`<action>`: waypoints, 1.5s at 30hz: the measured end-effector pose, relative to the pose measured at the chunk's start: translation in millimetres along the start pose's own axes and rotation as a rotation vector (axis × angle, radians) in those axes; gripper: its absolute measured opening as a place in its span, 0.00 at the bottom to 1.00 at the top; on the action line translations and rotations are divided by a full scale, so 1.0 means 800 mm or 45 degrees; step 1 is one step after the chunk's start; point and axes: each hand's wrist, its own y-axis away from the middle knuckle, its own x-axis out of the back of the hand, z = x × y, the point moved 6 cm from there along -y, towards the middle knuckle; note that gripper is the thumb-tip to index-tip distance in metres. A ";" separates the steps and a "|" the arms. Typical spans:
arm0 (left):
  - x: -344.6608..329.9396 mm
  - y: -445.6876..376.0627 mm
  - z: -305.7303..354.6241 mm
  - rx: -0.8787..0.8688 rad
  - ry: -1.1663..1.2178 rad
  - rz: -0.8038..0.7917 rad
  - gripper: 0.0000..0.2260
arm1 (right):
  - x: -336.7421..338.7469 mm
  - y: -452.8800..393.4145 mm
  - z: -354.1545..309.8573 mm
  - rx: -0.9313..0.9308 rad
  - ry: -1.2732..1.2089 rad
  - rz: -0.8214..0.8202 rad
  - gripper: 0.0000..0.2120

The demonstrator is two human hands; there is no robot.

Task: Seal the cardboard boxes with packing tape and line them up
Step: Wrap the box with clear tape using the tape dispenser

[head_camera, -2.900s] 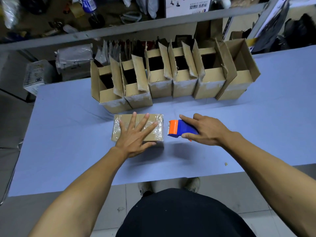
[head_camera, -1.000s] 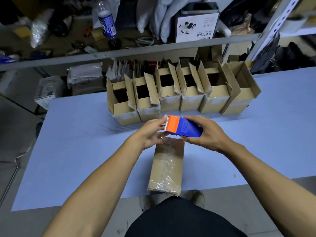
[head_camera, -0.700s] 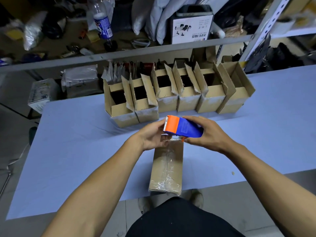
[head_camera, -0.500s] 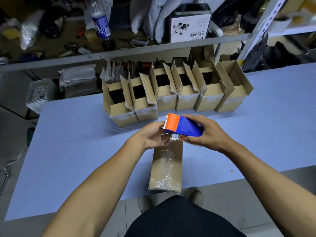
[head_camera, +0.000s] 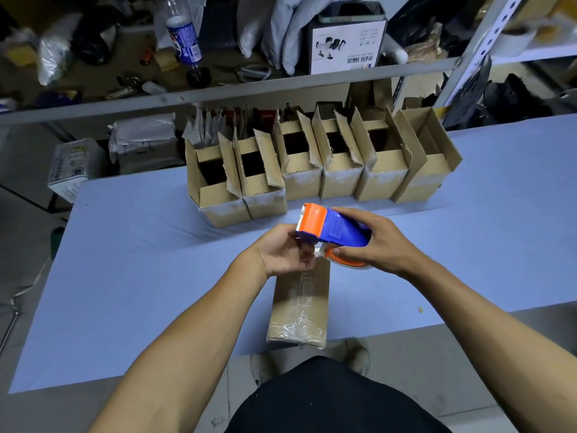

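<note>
A closed cardboard box (head_camera: 301,303) lies lengthwise on the blue table (head_camera: 131,276), its near end over the table's front edge, clear tape along its top. Above its far end my right hand (head_camera: 377,245) grips a blue and orange tape dispenser (head_camera: 331,231) with a roll of clear tape under it. My left hand (head_camera: 282,251) has its fingers curled at the dispenser's orange cutter end and pinches the loose tape end. Several open-topped cardboard boxes (head_camera: 315,170) stand in a row at the back of the table.
Behind the row runs a grey shelf rail (head_camera: 218,95); past it lie a plastic bottle (head_camera: 182,39), a white printed carton (head_camera: 346,46) and bags. A perforated metal upright (head_camera: 477,39) stands at the right. Wrapped parcels (head_camera: 143,142) sit left of the row.
The box was turned from lying crosswise under my flat left hand to lengthwise. The dispenser was lifted off the table above it, and my left hand came up to its cutter end.
</note>
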 end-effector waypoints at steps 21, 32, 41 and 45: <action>0.021 -0.002 0.029 -0.580 -0.540 0.612 0.08 | 0.002 -0.008 0.013 0.057 0.269 -0.005 0.30; 0.031 0.006 0.019 -0.373 -0.249 0.383 0.07 | -0.003 -0.010 0.021 0.069 0.361 0.018 0.31; 0.054 0.017 0.039 -0.657 -0.570 0.757 0.09 | -0.005 -0.008 0.010 0.133 0.594 -0.068 0.28; 0.088 0.017 0.031 -0.632 -0.641 0.801 0.08 | 0.009 0.010 0.045 0.033 0.685 -0.099 0.28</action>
